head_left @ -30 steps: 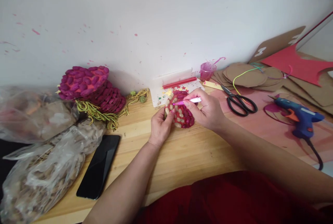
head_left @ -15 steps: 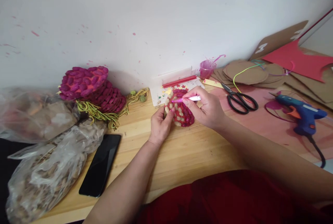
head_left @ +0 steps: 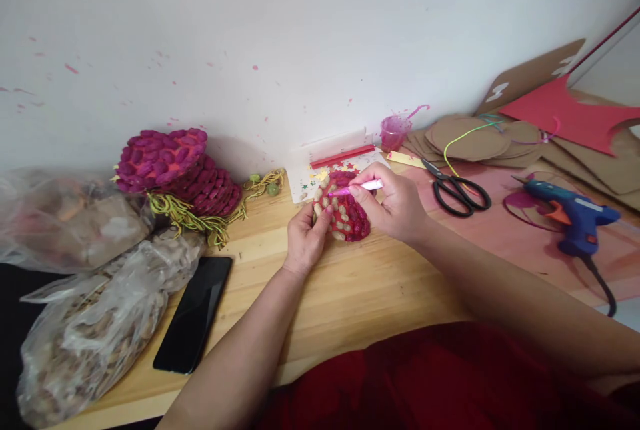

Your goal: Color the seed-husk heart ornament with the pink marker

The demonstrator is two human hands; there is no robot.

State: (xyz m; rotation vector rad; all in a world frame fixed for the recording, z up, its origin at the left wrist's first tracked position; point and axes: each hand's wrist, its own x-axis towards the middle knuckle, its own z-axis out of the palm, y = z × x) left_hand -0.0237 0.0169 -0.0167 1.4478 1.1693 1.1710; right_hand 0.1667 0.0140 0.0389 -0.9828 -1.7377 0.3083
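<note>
My left hand [head_left: 306, 235] grips the left edge of a red disc [head_left: 341, 213] studded with peanuts, thumb on top. The peanuts on its left side are bare tan; those on its right side are coated magenta. Between thumb and fingers my right hand [head_left: 400, 207] pinches a slim paintbrush [head_left: 371, 185] with a white handle. Its pink tip lies over the bare peanuts near the disc's upper left, and whether it touches them I cannot tell. Beyond the disc lies a white sheet [head_left: 299, 183] with small coloured stars. My right fingers cover part of the disc's upper right.
Left are stacked magenta peanut discs [head_left: 163, 158], yellow-green yarn [head_left: 193, 217], a plastic bag [head_left: 95, 330] and a phone [head_left: 194, 313]. Right are a pink-stained cup [head_left: 394, 133], scissors [head_left: 457, 193], cardboard discs [head_left: 465, 137], red paper [head_left: 570, 110] and a corded glue gun [head_left: 575, 213].
The whole view has shifted slightly. My hands keep their grips on the disc and brush, and the brush tip has moved only a little over the peanuts.
</note>
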